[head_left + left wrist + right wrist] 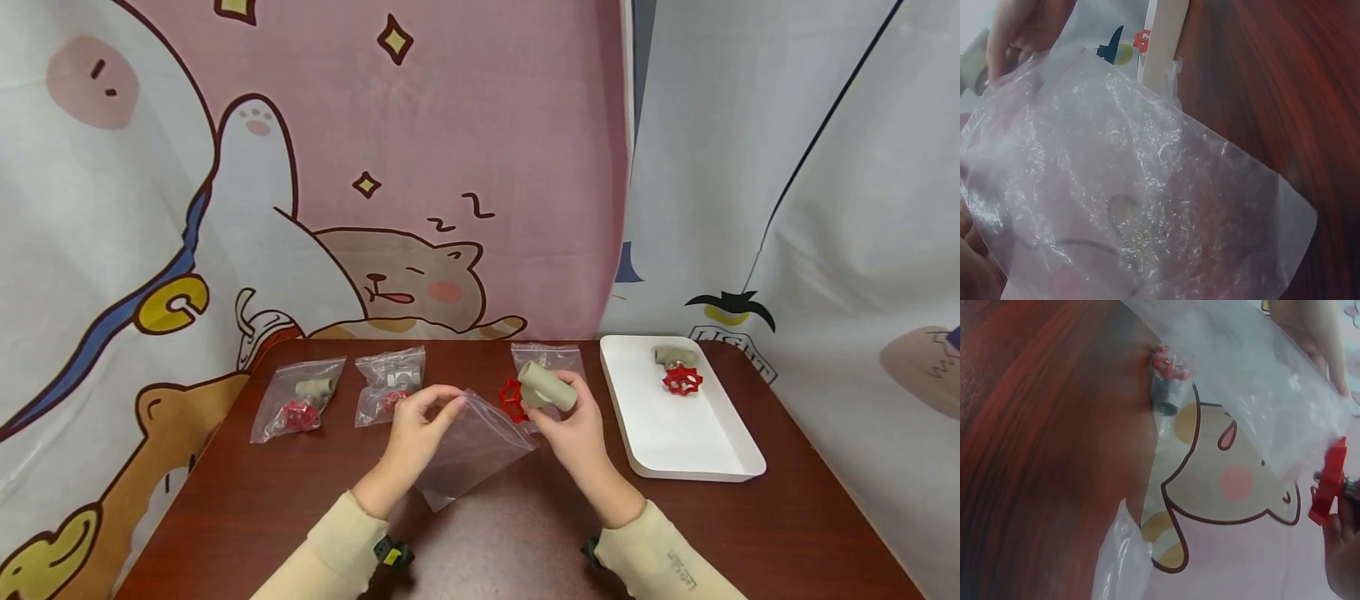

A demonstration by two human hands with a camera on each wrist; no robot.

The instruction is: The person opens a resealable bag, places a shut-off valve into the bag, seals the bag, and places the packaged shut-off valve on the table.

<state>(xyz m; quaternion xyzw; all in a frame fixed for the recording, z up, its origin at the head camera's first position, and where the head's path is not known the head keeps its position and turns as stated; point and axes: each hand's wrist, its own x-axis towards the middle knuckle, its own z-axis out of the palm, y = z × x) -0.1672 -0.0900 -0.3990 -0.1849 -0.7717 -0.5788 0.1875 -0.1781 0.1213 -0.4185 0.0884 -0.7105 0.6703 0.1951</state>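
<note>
A clear plastic zip bag hangs slanted from my left hand, whose thumb and fingers pinch its top edge near one corner. No object shows inside this bag. In my right hand is a beige pipe valve, gripped by its tubular body. Its red handwheel points left, toward the bag's upper right corner. From the right wrist, the handwheel sits just beyond the lower edge of the bag; whether they touch I cannot tell.
Two bagged valves lie at the back left, one beige and one white. Behind my right hand lies another clear bag, partly hidden. A white tray on the right holds a beige valve with a red handwheel.
</note>
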